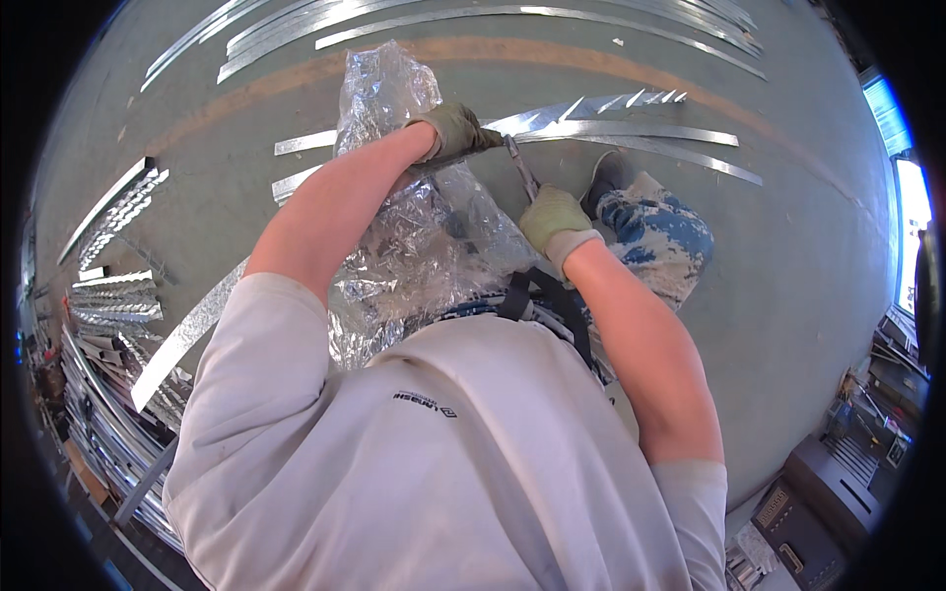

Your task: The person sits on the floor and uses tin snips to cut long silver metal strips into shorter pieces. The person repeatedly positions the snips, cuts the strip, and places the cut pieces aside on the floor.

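My right hand (pixel 552 219), in a pale green work glove, is closed around the handles of a metal hand tool like pliers or snips (pixel 520 167). Its jaws point up and away, close to the fingertips of my left hand (pixel 453 133). That hand wears a darker olive glove and is closed at the end of a silvery metal strip (pixel 542 120), which fans into several cut, pointed tabs on the right. The grip itself is partly hidden. Crumpled clear plastic film (pixel 424 236) lies over my legs and under my left forearm.
Flat metal strips (pixel 670 146) lie on the green floor beyond my hands, near my shoe (pixel 605 177). Longer strips (pixel 424 22) lie at the far side. Bundled metal profiles (pixel 108 394) fill the left. A dark cabinet (pixel 813 512) stands at the lower right.
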